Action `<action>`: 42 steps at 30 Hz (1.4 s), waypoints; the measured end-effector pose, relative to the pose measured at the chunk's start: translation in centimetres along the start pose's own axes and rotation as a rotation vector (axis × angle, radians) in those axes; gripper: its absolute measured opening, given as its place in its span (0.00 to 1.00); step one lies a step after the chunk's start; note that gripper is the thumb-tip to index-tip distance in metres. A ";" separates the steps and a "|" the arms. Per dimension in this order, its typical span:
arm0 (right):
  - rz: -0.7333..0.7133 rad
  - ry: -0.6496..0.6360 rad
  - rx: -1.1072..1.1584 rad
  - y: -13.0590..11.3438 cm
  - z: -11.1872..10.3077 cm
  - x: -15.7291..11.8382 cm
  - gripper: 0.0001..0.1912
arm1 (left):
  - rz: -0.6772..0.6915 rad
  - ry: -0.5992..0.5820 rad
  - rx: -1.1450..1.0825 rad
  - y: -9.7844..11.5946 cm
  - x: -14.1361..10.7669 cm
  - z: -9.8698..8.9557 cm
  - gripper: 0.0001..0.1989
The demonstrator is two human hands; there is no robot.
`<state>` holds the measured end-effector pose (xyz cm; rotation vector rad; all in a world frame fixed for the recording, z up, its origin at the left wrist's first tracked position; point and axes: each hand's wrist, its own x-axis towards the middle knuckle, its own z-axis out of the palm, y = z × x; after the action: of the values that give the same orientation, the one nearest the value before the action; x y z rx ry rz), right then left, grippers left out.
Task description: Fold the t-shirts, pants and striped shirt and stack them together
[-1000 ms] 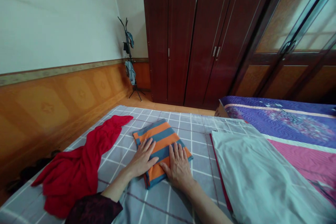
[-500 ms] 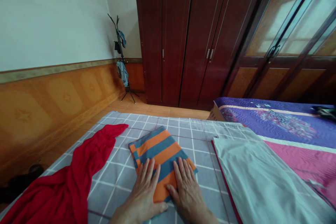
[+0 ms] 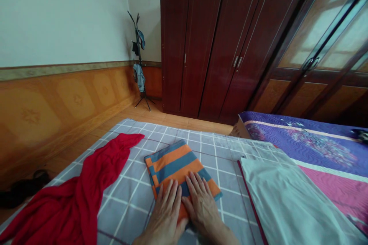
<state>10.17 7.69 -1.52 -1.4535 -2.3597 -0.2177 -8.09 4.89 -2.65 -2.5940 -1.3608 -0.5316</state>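
Observation:
A folded cloth with orange and blue-grey stripes [image 3: 175, 162] lies on the grey checked bedspread [image 3: 129, 199]. It looks like a folded garment, though its exact kind does not show. My left hand [image 3: 166, 210] rests flat on its near left part, fingers stretched forward. Beside it, my right hand [image 3: 202, 203] lies palm down on the near right part, fingers extended too. The two hands almost touch at the thumbs and cover the cloth's near end. Neither hand grips anything.
Crumpled red cloth [image 3: 89, 180] lies at the left of the bed, pale green-grey fabric [image 3: 287, 199] at the right. Beyond is a purple and pink bedcover [image 3: 316, 134]. A dark red wardrobe [image 3: 201, 46] and a coat stand [image 3: 140, 53] are at the back.
My hands have come closer together on the striped cloth, the left one shifting rightward across it. The camera view has turned slightly, while the cloth stays in place on the bed.

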 end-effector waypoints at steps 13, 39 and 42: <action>-0.079 -0.215 0.146 0.3 -1.2 5.3 0.29 | -0.039 -0.192 -0.132 -0.3 0.2 0.0 0.39; 0.277 -0.031 -0.050 3.6 1.6 4.1 0.29 | -0.138 -0.151 -0.184 -1.9 1.5 0.1 0.36; 0.242 0.078 -0.038 5.0 1.4 -1.0 0.27 | -0.312 -0.222 -0.150 -4.3 3.2 -1.7 0.35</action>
<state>14.64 9.63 -3.48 -1.6994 -2.1054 -0.2519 -10.36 9.25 0.03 -2.6353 -1.8852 -0.4089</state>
